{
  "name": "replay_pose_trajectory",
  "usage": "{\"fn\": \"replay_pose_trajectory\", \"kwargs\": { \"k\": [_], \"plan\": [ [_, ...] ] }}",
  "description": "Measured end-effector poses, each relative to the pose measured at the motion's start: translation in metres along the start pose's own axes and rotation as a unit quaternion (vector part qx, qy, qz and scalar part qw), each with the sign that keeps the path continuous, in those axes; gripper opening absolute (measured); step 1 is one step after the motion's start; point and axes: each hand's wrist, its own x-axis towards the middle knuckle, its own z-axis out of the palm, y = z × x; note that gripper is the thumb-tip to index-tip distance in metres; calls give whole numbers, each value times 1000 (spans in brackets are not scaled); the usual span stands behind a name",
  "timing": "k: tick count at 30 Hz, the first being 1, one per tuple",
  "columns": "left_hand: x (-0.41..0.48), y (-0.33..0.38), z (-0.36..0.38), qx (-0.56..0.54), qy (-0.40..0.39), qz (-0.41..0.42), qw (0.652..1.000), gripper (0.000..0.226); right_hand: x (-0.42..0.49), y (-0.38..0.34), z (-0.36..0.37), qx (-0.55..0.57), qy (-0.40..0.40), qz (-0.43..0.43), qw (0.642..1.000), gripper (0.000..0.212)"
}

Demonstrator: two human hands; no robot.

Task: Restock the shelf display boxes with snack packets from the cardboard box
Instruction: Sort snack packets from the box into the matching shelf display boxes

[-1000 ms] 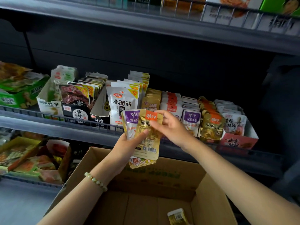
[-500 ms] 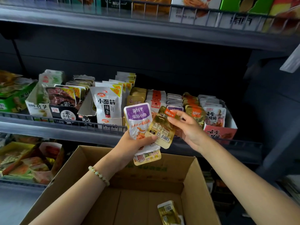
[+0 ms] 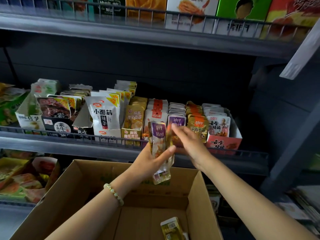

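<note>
Several glossy, flat foil packets (image 3: 160, 144) bunch in left hand (image 3: 149, 163).

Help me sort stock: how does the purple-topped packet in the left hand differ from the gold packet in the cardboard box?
The purple-topped packet is held upright by the left hand; the gold packet lies flat on the cardboard box floor, untouched. The purple-topped packet shows its purple front; the gold packet shows a barcode label. Both are small sealed snack pouches.
</note>
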Motion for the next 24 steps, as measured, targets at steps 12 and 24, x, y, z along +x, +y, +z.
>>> {"fn": "replay_pose_trajectory", "kwargs": {
  "k": [12,24],
  "plan": [
    [4,-13,-16,-140,34,-95,985,11,7,15,-13,-50,-56,2,997,86],
    [27,-19,-7,-109,-17,-75,991,21,19,24,-51,116,-21,62,991,56]
  ]
}}
